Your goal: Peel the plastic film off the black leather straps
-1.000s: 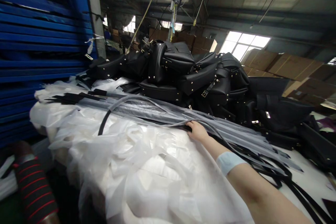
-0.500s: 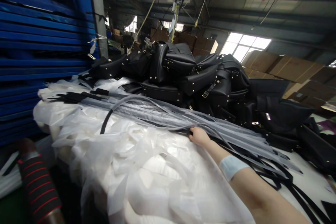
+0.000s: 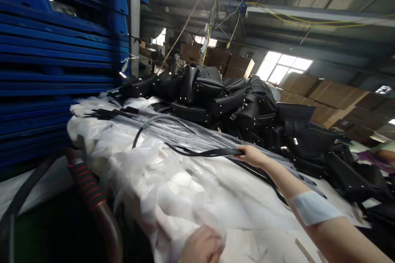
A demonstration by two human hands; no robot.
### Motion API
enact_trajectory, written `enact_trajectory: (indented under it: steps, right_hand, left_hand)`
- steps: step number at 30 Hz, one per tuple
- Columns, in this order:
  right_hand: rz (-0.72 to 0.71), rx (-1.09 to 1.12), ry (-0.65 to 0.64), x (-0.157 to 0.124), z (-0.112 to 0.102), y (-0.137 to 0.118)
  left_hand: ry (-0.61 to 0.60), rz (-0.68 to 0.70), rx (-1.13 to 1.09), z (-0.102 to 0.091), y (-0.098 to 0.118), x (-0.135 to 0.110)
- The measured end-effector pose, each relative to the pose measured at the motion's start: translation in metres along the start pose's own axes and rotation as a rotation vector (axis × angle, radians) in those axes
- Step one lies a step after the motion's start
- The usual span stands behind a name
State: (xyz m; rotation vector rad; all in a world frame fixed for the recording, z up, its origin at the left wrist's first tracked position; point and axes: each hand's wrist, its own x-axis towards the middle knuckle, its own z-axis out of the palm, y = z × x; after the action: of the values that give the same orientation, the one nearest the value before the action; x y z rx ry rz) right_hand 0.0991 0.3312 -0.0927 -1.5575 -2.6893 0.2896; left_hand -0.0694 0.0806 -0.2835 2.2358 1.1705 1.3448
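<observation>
My right hand is closed around a few long black straps, lifted a little off the pile and trailing to the left. Under and behind them lies a bundle of black strips in cloudy plastic film, with one dark strap looping over its left part. White plastic sheeting covers the heap beneath. At the bottom edge, my left hand is blurred, its fingers curled over the near side of the white heap. What it grips, if anything, is hidden.
Black bags with metal fittings are piled behind the strips. Stacked blue pallets stand at left by a grey post. A curved tube handle with a red-striped grip rises at lower left. Cardboard boxes fill the back right.
My right hand has drawn the black straps up from the bundle and moved slightly right. My left hand has come into view at the bottom. The camera has shifted.
</observation>
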Motion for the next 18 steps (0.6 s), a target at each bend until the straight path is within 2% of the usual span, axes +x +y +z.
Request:
enact_trajectory:
  steps: [2,3,4,7,9,11,13,14,16,18]
  right_hand:
    - [-0.115,-0.093,0.01,-0.036,-0.011,-0.008]
    - [-0.186,-0.149,0.018,-0.055,-0.013,-0.013]
    - [-0.257,-0.204,0.027,-0.074,-0.013,-0.017]
    - [-0.391,-0.31,0.079,-0.128,-0.004,-0.029]
    - [-0.412,-0.346,0.132,-0.157,0.0,-0.031]
    - [-0.385,-0.365,0.199,-0.18,-0.001,-0.024]
    - [-0.31,-0.389,0.269,-0.196,-0.008,-0.01]
    - [-0.256,-0.403,0.302,-0.202,-0.013,-0.001]
    - [-0.125,-0.434,0.36,-0.215,-0.025,0.019]
    - [0.021,-0.468,0.408,-0.228,-0.034,0.035]
  left_hand:
    - [0.17,0.129,0.08,-0.02,0.019,0.018]
    - [0.209,0.152,0.116,-0.031,0.031,0.029]
    - [0.188,0.157,0.15,-0.043,0.044,0.04]
    - [0.006,0.185,0.193,-0.067,0.078,0.077]
    - [-0.233,0.243,0.213,-0.067,0.091,0.1]
    - [-0.476,0.254,0.234,-0.056,0.096,0.12]
    - [-0.673,0.157,0.282,-0.043,0.096,0.136]
    - [-0.731,0.103,0.304,-0.038,0.096,0.143]
    - [-0.758,0.05,0.348,-0.036,0.098,0.154]
    - [-0.713,0.059,0.397,-0.047,0.106,0.162]
